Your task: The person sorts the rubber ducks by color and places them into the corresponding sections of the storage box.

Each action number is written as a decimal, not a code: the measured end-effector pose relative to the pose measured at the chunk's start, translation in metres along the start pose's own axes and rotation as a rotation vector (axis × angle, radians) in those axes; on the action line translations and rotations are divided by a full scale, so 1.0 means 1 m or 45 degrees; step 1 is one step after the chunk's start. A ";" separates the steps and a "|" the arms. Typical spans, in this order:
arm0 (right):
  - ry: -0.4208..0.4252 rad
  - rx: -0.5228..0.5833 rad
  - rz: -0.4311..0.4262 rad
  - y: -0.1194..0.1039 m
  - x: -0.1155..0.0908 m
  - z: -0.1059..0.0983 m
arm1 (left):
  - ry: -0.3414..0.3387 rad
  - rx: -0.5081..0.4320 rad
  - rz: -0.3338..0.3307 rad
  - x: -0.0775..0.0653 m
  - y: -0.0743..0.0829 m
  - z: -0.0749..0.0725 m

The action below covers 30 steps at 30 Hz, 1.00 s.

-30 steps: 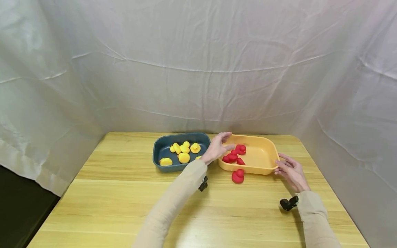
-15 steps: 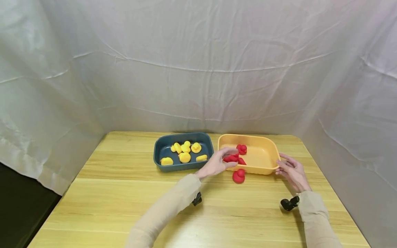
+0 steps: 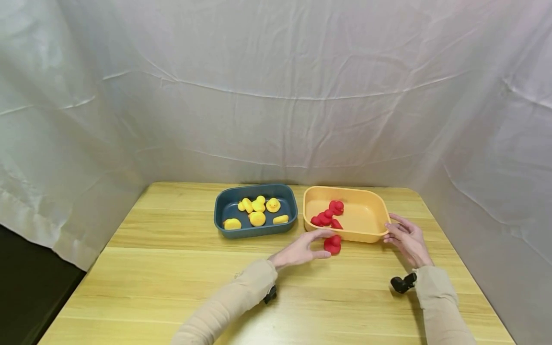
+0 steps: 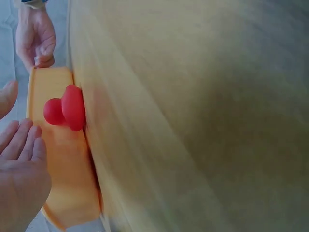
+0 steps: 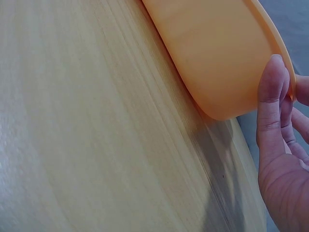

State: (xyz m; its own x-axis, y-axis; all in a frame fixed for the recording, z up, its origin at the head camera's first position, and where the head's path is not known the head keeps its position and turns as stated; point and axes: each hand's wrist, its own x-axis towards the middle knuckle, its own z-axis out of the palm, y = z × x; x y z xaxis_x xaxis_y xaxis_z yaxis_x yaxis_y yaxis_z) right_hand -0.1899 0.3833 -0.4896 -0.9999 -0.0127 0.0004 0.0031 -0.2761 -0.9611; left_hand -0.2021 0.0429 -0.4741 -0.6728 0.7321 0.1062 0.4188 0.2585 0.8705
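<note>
A red rubber duck point(image 3: 332, 245) sits on the table just in front of the orange tray point(image 3: 362, 215). My left hand point(image 3: 301, 250) is beside that duck, thumb and fingers spread apart toward it. In the left wrist view, the fingers point(image 4: 21, 142) look fairly straight, with a gap between them and the red duck point(image 4: 72, 108). My right hand point(image 3: 407, 242) pinches the tray's right end, its thumb point(image 5: 271, 96) against the outer wall near the rim. Several red ducks point(image 3: 325, 217) lie inside the tray, toward its left side.
Left of the orange tray stands a dark blue tray point(image 3: 254, 233) holding several yellow rubber ducks point(image 3: 257, 219). Both trays are on a wooden table point(image 3: 172, 268), close to its back edge. A pale curtain point(image 3: 276, 96) hangs behind and along the sides.
My left hand has moved from over the gap between the trays, forward past the orange tray's left side, down to the red duck in front. The right hand keeps its place at the tray.
</note>
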 end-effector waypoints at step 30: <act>0.016 -0.022 0.007 0.000 0.000 0.001 | 0.008 0.035 -0.003 0.000 -0.012 0.006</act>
State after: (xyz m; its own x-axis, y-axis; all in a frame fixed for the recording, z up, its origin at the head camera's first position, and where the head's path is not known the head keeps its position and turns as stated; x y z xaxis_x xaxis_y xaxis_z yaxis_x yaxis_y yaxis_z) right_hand -0.1899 0.3827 -0.4897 -1.0000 -0.0021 -0.0078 0.0081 -0.2595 -0.9657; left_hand -0.2032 0.0440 -0.4873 -0.6777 0.7274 0.1073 0.4336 0.2775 0.8573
